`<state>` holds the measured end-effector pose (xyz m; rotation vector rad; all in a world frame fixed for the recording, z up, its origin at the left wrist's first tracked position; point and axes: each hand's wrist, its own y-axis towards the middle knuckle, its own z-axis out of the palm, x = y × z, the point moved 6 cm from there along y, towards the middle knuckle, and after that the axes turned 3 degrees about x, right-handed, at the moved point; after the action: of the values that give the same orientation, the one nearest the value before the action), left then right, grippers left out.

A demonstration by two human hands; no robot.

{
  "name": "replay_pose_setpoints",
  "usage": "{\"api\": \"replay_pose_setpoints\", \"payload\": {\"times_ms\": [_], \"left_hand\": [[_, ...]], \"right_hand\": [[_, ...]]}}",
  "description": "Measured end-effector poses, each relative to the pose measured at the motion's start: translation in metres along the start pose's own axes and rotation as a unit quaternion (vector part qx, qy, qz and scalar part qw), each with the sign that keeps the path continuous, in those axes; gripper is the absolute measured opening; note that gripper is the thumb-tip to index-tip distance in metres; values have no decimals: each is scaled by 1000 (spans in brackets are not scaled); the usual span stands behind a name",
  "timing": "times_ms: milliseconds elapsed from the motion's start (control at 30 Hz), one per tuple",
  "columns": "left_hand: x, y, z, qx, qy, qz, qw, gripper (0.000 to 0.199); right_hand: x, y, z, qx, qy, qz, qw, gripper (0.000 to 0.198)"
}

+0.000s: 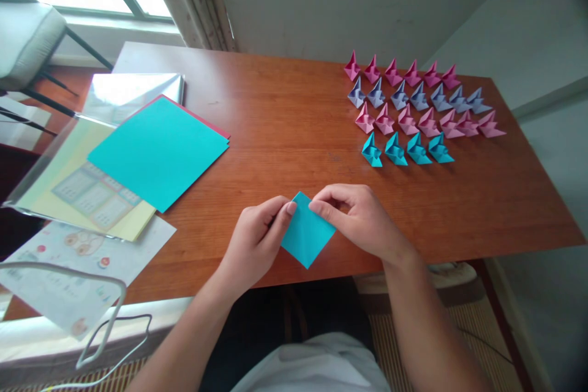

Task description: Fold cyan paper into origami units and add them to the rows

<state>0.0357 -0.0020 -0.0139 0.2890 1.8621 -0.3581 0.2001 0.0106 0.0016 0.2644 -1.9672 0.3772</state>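
Note:
A small turquoise sheet of origami paper, folded to a diamond, is held between my hands near the table's front edge. One corner points away from me and one toward me; a faint crease runs down its middle. My left hand pinches the upper left edge, thumb on top. Along the upper right edge, my right hand pinches the paper between thumb and fingers. The fingertips beneath the sheet are hidden.
Folded paper figures stand in rows at the right: magenta, lavender, pink and turquoise. Large turquoise sheets lie at the left on a yellow paper pack. A printed sheet and a white cable are nearer me.

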Motion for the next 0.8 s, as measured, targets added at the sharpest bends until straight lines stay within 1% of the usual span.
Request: {"api": "replay_pose_setpoints", "payload": {"times_ms": [100,267,433,667,800], "left_hand": [[-1,1,-1,-4,14,0,1000,41],[-1,2,-3,-16,17,0,1000,41],[2,2,-9,-33,11,-10,999,40],[5,2,-7,-13,-41,-43,998,43],[6,1,-7,3,-73,-52,996,40]], "right_hand": [[-2,0,0,7,-9,4,1000,28],[1,1,-3,-21,-33,-14,999,27],[-2,0,-3,-7,-37,-15,999,31],[-3,-2,-5,-24,-28,-15,999,24],[-5,-2,-7,-24,-14,-6,1000,25]]}}
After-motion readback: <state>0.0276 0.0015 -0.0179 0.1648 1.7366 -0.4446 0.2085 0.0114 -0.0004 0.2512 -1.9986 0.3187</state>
